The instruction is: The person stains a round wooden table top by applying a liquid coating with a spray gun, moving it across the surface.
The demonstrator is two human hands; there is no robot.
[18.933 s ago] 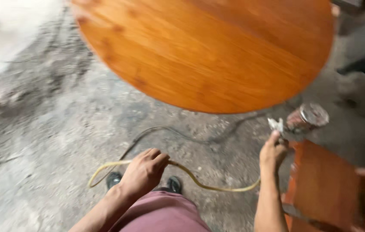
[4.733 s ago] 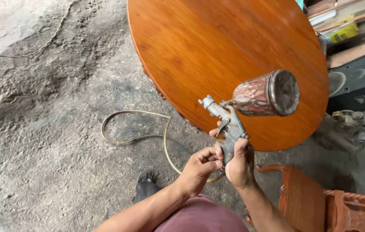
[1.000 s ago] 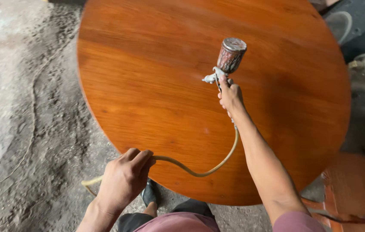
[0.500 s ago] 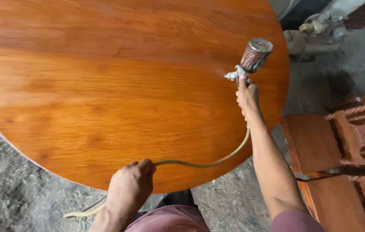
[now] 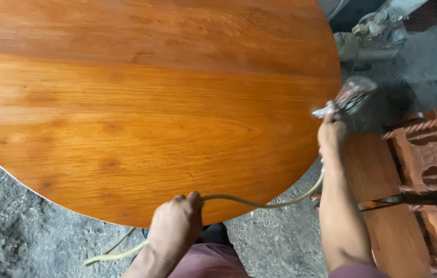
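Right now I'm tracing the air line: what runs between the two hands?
In the head view, a yellowish hose runs from the left hand to the right hand.

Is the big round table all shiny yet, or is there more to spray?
Most of the round tabletop already looks glossy and evenly orange-brown. Right now the right hand holds the spray gun at the table's right edge, while the left hand holds the hose up. Which patches remain unsprayed cannot be told.

Right hand [image 5: 330, 135] is gripping a spray gun [image 5: 346, 99] at the round tabletop's [image 5: 141, 103] edge. Left hand [image 5: 175, 224] is holding the hose [image 5: 259, 203].
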